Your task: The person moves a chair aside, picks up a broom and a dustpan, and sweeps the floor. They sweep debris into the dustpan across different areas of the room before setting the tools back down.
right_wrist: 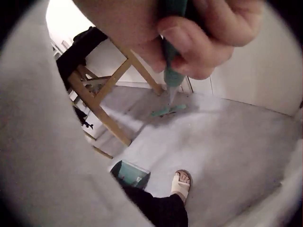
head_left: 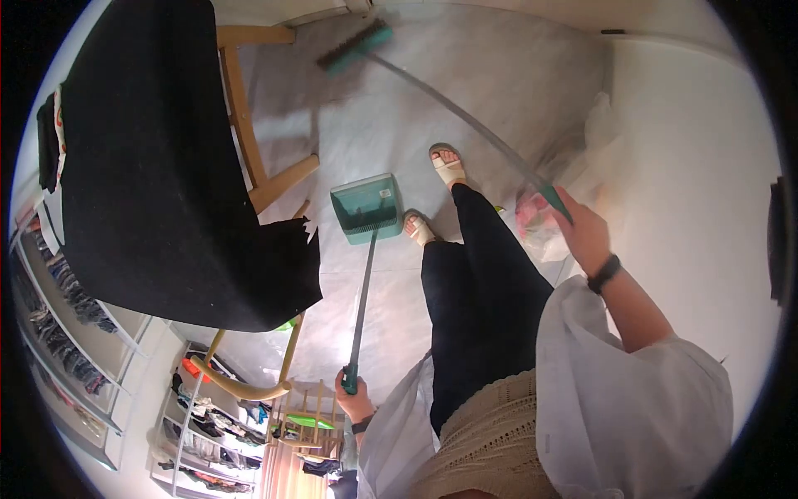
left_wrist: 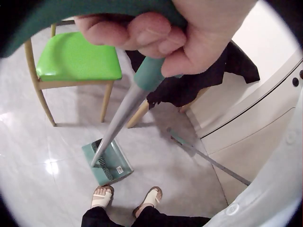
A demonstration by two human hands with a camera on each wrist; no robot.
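A green broom (head_left: 356,48) with a grey pole touches the floor near the far wall in the head view. My right hand (head_left: 584,234) grips the green end of its handle, fingers curled round it in the right wrist view. The green dustpan (head_left: 366,209) rests on the floor left of my feet, its toothed edge beside the pole. My left hand (head_left: 355,401) holds the top of the dustpan's handle, and the left wrist view shows its fingers (left_wrist: 150,31) wrapped round the green grip. Broom head and dustpan stand well apart.
A table under black cloth (head_left: 158,166) with wooden legs (head_left: 241,116) stands at the left. Beyond it in the left wrist view is a green-seated chair (left_wrist: 78,56). Clear plastic bags (head_left: 544,220) lie by the right wall. Shelves of goods (head_left: 212,432) line the lower left.
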